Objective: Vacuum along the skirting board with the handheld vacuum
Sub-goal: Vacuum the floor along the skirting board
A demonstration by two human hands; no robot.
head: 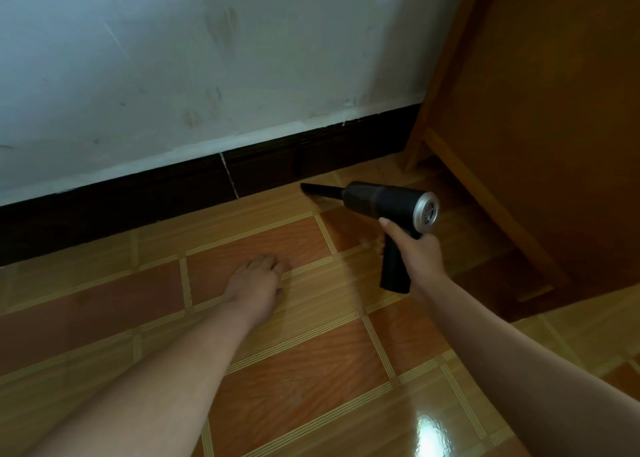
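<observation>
The handheld vacuum (388, 202) is held right of centre, its nozzle (317, 190) pointed left, just beside the dark skirting board (138, 193). Its handle is gripped by the right hand (417, 248); the left hand (256, 280) is rested flat, fingers relaxed, on the tiled floor (311, 370). The board's long stretch toward the left edge is judged undone

White wall (173, 58), tiled floor (311, 370), wooden furniture (554, 110) right.

A scuffed white wall (173, 58) fills the upper left of my view. Below it, a floor (311, 370) of glossy orange and yellow wood-look tiles runs to the bottom edge, with a bright glare (429, 429) at lower right. A brown wooden cabinet (554, 110) stands at upper right.
</observation>
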